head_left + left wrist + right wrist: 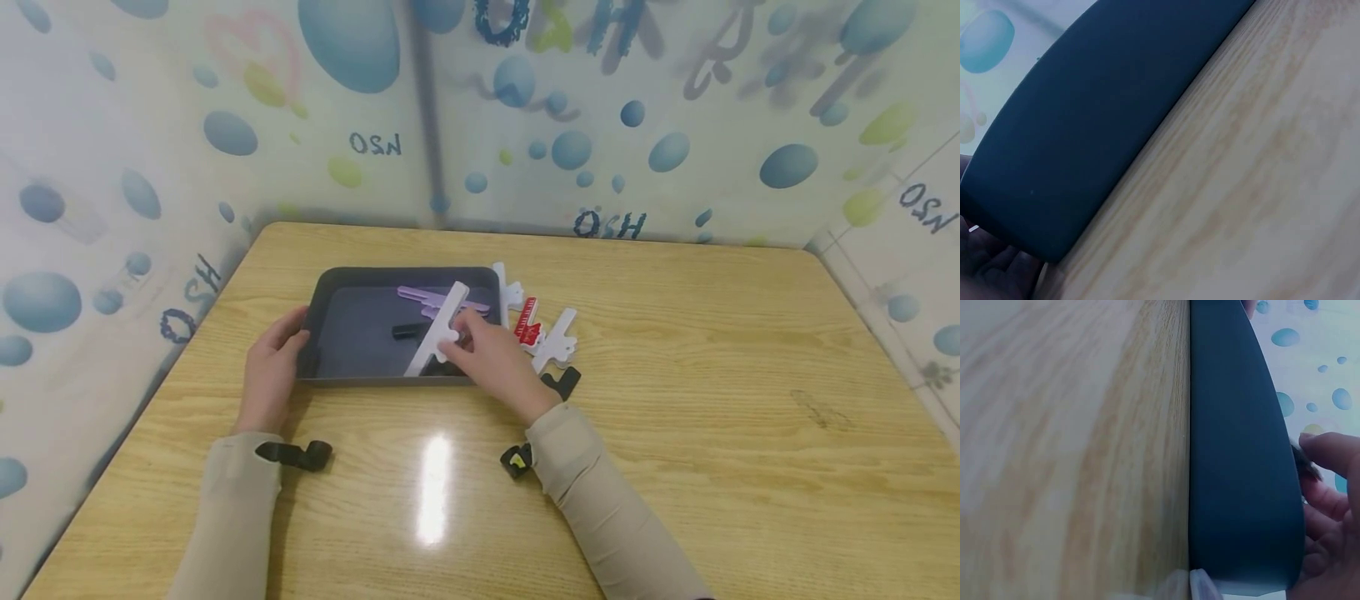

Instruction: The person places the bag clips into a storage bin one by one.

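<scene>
My left hand [272, 375] grips the left end of the dark tray [312, 292]; in the left wrist view its curled fingers [1000, 265] lie against the tray's end wall [1085, 125]. Over the tray's right half, my right hand [498, 358] pinches a long white clip [437, 329] between thumb and fingers, tilted. Purple clips [427, 296] and a black clip [407, 331] lie inside the tray, the black one partly hidden by the white clip. From the right wrist view, the right hand [1335, 512] is beyond the tray wall [1235, 444], with the clip largely hidden.
Right of the tray on the wooden table [712, 375] lie a red clip [529, 325], a white clip [555, 340], another white clip [510, 292] by the rim and a black clip [564, 382] beside my right wrist. Patterned walls stand behind and at both sides.
</scene>
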`<state>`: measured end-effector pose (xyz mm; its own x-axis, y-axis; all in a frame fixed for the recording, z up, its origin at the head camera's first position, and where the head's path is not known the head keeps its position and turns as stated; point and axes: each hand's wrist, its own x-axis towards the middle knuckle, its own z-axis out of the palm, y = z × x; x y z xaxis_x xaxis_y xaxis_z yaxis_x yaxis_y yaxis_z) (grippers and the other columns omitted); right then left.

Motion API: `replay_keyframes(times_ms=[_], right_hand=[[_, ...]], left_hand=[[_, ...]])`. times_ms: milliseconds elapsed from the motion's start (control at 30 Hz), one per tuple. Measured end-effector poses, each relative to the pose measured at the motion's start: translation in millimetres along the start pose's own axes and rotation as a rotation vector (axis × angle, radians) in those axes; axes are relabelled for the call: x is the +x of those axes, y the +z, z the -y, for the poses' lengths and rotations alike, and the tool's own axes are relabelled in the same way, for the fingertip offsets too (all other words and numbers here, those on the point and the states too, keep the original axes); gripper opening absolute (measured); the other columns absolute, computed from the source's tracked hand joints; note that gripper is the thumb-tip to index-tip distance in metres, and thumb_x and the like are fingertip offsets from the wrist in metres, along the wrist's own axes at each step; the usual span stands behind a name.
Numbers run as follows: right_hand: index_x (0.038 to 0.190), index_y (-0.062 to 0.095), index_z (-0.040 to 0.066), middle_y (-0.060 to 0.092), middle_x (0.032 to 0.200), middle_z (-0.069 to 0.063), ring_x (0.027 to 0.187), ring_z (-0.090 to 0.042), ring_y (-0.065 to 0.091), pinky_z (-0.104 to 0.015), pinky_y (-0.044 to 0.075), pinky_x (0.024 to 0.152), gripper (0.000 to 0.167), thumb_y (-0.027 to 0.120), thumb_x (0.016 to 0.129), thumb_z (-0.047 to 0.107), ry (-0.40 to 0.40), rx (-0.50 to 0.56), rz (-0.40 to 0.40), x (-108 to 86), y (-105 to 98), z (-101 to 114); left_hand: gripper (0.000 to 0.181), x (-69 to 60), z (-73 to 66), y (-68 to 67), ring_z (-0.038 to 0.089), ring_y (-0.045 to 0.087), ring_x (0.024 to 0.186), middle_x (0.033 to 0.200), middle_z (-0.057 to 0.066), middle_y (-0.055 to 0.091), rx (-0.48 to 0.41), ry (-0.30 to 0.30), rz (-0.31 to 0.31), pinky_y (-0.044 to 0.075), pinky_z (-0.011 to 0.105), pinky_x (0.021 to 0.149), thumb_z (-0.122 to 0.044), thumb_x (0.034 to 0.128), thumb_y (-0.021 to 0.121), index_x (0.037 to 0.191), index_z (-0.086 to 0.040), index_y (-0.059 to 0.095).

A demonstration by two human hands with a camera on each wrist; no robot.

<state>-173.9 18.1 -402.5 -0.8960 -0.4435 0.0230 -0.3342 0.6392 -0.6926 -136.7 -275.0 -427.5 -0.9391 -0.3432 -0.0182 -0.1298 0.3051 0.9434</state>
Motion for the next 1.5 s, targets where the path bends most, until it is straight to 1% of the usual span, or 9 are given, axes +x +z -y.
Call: replay_keyframes(times_ms=[267, 567, 767, 833, 900, 1033, 1133, 1333, 1500], right_hand=[[0.096, 0.06, 0.024, 0.056, 0.082, 0.014, 0.074, -0.005, 0.051, -0.022, 0.045, 0.065, 0.025, 0.049, 0.088, 0.046, -0.07, -0.057, 0.014, -0.6, 1, 0], [0.109, 0.06, 0.023, 0.058, 0.089, 0.012, 0.078, -0.004, 0.052, -0.022, 0.046, 0.067, 0.03, 0.048, 0.09, 0.042, -0.059, -0.078, 0.021, -0.7, 2, 0], [0.11, 0.06, 0.023, 0.058, 0.09, 0.012, 0.078, -0.005, 0.051, -0.023, 0.046, 0.067, 0.029, 0.048, 0.09, 0.04, -0.076, -0.096, 0.03, -0.3, 0, -1], [0.109, 0.06, 0.023, 0.059, 0.093, 0.012, 0.081, -0.004, 0.052, -0.023, 0.046, 0.07, 0.028, 0.049, 0.09, 0.039, -0.091, -0.07, 0.037, 0.0, 0, -2], [0.109, 0.06, 0.022, 0.058, 0.095, 0.012, 0.083, -0.005, 0.052, -0.024, 0.047, 0.072, 0.028, 0.049, 0.09, 0.039, -0.105, -0.017, 0.045, 0.6, -1, -4], [0.111, 0.059, 0.021, 0.059, 0.094, 0.012, 0.082, -0.007, 0.057, -0.025, 0.049, 0.071, 0.031, 0.049, 0.09, 0.041, -0.121, 0.152, 0.066, 0.1, -7, -6], [0.112, 0.059, 0.02, 0.061, 0.093, 0.007, 0.079, -0.012, 0.06, -0.027, 0.05, 0.069, 0.033, 0.049, 0.089, 0.042, -0.119, 0.239, 0.074, -1.3, -16, -6], [0.114, 0.058, 0.019, 0.062, 0.094, 0.002, 0.082, -0.015, 0.06, -0.03, 0.049, 0.071, 0.034, 0.049, 0.09, 0.041, -0.119, 0.269, 0.047, -1.9, -39, -13], [0.115, 0.057, 0.017, 0.062, 0.096, 0.002, 0.085, -0.02, 0.059, -0.037, 0.049, 0.073, 0.033, 0.05, 0.09, 0.038, -0.058, 0.291, 0.011, -4.6, -58, -26]], left_hand=[[0.041, -0.3, 1.8, 0.2, 0.013, 0.029, 0.128, 0.14, -0.002, 0.035, 0.007, -0.001, 0.002, 0.024, 0.035, 0.105, -0.029, 0.0954, 0.041, 0.136, -0.02, 0.039], [0.041, -0.7, 1.8, 0.8, 0.011, 0.03, 0.127, 0.139, -0.003, 0.036, 0.006, -0.008, 0.003, 0.024, 0.032, 0.105, -0.028, 0.0952, 0.041, 0.136, -0.019, 0.04], [0.041, -0.3, 1.8, 1.8, 0.01, 0.031, 0.127, 0.139, -0.003, 0.037, 0.017, -0.013, -0.003, 0.025, 0.032, 0.105, -0.028, 0.0951, 0.041, 0.135, -0.019, 0.041], [0.041, -0.2, 1.5, 1.9, 0.01, 0.031, 0.127, 0.139, -0.004, 0.037, 0.02, -0.014, -0.006, 0.025, 0.031, 0.105, -0.028, 0.0951, 0.041, 0.135, -0.019, 0.041], [0.041, -0.2, 1.1, 1.9, 0.009, 0.031, 0.126, 0.139, -0.004, 0.037, 0.023, -0.015, -0.01, 0.025, 0.031, 0.105, -0.029, 0.095, 0.041, 0.135, -0.02, 0.041], [0.041, -1.1, 0.3, 1.8, 0.009, 0.031, 0.126, 0.138, -0.004, 0.038, 0.02, -0.015, -0.012, 0.025, 0.032, 0.105, -0.03, 0.0949, 0.041, 0.135, -0.021, 0.041], [0.041, -0.8, 0.0, 1.5, 0.01, 0.032, 0.126, 0.138, -0.004, 0.038, 0.02, -0.007, -0.01, 0.026, 0.032, 0.104, -0.029, 0.0949, 0.042, 0.135, -0.021, 0.041], [0.04, 0.5, -0.4, 1.3, 0.011, 0.033, 0.125, 0.138, -0.003, 0.039, 0.023, 0.003, -0.011, 0.026, 0.033, 0.104, -0.028, 0.0948, 0.042, 0.134, -0.021, 0.042], [0.04, 0.4, 0.3, 1.4, 0.011, 0.032, 0.126, 0.138, -0.002, 0.038, 0.024, 0.001, -0.012, 0.025, 0.034, 0.105, -0.029, 0.0949, 0.042, 0.134, -0.021, 0.042]])
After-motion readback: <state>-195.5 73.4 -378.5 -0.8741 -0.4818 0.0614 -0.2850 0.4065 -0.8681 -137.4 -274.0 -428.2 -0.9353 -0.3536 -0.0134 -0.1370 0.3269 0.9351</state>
